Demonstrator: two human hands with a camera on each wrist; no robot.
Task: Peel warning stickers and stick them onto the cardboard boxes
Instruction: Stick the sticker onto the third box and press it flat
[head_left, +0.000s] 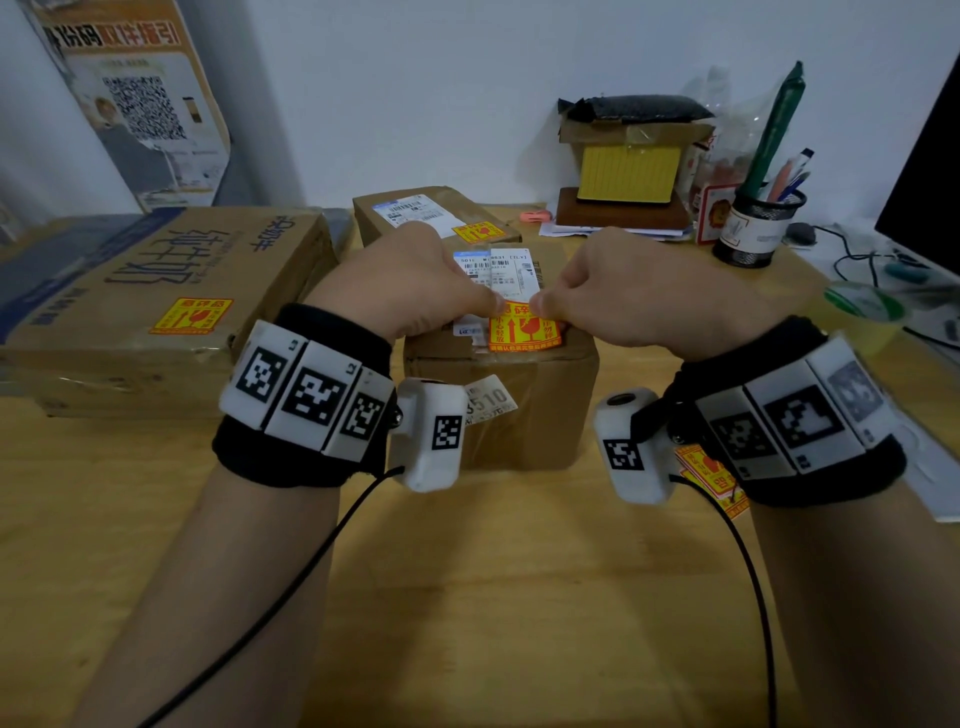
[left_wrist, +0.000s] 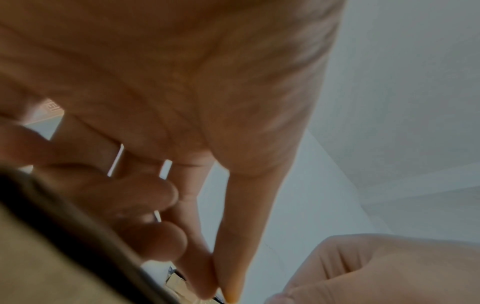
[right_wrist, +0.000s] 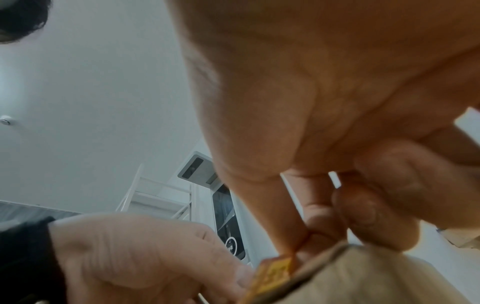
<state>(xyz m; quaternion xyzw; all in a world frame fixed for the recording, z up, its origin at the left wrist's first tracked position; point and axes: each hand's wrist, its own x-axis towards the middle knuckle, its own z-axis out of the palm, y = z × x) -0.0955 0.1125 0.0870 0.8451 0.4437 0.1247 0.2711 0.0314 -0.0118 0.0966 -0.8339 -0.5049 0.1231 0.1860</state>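
both hands, left hand (head_left: 415, 280) and right hand (head_left: 623, 291), are pinching the warning sticker's (head_left: 524, 327) top edge over the small box (head_left: 519, 410); uneven lowering is risking creases or skew.

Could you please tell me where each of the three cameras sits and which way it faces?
Head: on the head, facing forward and down at the small box; both forearms and hands show.
Left wrist: under the left hand, looking along its fingers, upward.
Right wrist: under the right hand, aimed likewise at the warning sticker.
Shared: each wrist view catches the other hand; the sticker shows in head and right wrist.
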